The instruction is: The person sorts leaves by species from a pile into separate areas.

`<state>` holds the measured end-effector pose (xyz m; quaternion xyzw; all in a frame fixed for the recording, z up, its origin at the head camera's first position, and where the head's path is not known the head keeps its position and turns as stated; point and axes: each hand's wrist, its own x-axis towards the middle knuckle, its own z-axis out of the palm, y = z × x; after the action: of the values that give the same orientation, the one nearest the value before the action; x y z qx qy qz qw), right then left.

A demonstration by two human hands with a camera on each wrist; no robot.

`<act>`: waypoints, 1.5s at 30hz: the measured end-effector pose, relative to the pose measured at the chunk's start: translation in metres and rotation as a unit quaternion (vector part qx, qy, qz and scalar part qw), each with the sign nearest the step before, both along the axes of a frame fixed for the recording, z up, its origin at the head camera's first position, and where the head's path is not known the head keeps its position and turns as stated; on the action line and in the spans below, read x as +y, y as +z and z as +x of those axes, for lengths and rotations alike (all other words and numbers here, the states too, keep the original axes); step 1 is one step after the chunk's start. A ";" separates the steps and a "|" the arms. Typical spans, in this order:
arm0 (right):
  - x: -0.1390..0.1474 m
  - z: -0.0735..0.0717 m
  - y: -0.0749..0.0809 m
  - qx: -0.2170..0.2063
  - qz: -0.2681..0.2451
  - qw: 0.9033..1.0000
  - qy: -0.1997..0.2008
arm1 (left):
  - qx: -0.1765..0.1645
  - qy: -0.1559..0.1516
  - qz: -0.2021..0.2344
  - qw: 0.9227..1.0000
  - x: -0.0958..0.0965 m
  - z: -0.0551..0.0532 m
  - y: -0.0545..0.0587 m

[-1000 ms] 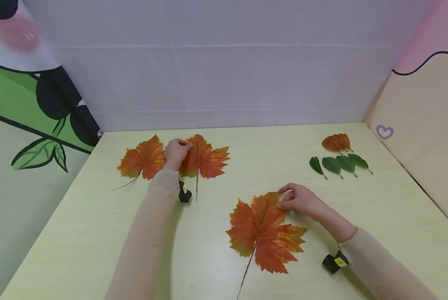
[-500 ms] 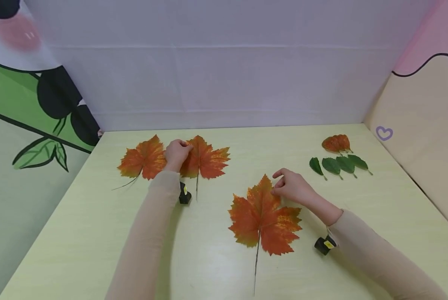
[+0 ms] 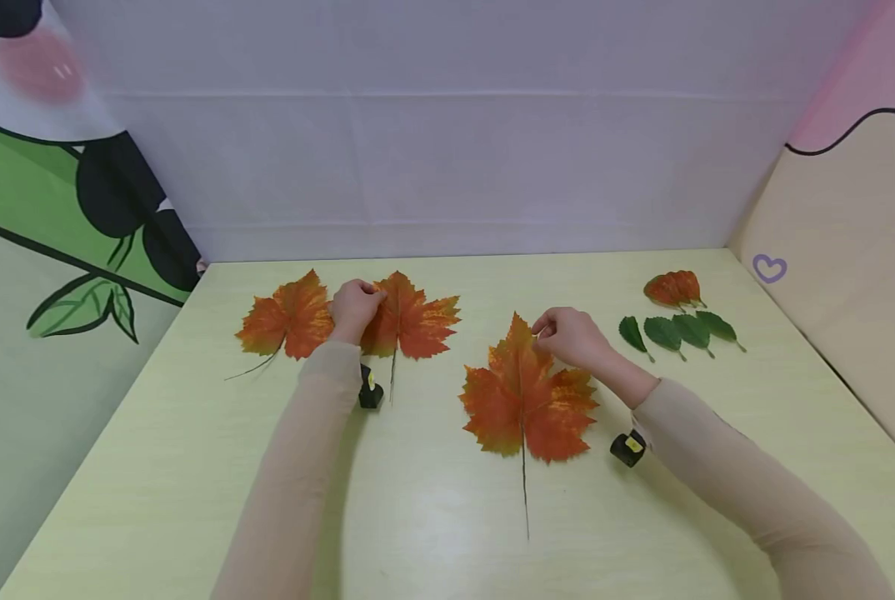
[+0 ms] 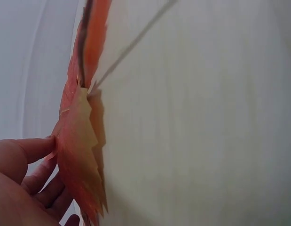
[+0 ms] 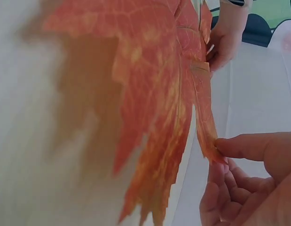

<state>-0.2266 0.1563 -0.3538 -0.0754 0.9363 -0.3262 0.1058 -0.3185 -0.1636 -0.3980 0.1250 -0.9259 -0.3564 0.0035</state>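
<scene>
Three large orange maple leaves with thin dark stems are on the pale table. My left hand point(image 3: 354, 310) pinches the left edge of the middle maple leaf point(image 3: 412, 323), thumb against fingers in the left wrist view. Beside that hand lies the leftmost maple leaf point(image 3: 297, 312), partly behind my fingers. My right hand point(image 3: 573, 337) pinches the upper lobe of the right maple leaf point(image 3: 526, 408) between thumb and forefinger. The right wrist view shows this leaf point(image 5: 157, 70) raised a little, its shadow falling on the tabletop.
At the back right lie several green leaves point(image 3: 663, 332) in a row, overlapping in part. Behind them is a small overlapping group of red-brown leaves point(image 3: 663, 289). A grey-lilac backdrop point(image 3: 455, 175) rises at the table's point(image 3: 192, 467) far edge; patterned panels stand at both sides.
My right hand has carried its maple leaf away from me and slightly left, and the leaf's stem has swung to point more straight toward me. The left hand has stayed in place.
</scene>
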 end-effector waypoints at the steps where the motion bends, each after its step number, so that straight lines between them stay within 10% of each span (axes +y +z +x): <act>1: 0.000 -0.002 0.000 0.000 -0.001 1.000 -0.002 | 0.001 0.000 -0.001 1.000 0.000 0.000 -0.001; 28: -0.016 -0.084 0.007 0.017 -0.038 0.993 -0.112 | 0.016 -0.002 -0.005 1.000 0.000 0.000 -0.006; 45: -0.021 -0.107 -0.001 0.002 -0.026 0.988 -0.152 | 0.011 0.004 -0.029 0.999 0.001 0.001 -0.005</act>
<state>-0.3333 0.1350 -0.3546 0.0641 0.9282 -0.3630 0.0508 -0.3173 -0.1622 -0.4033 0.1247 -0.9354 -0.3304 0.0189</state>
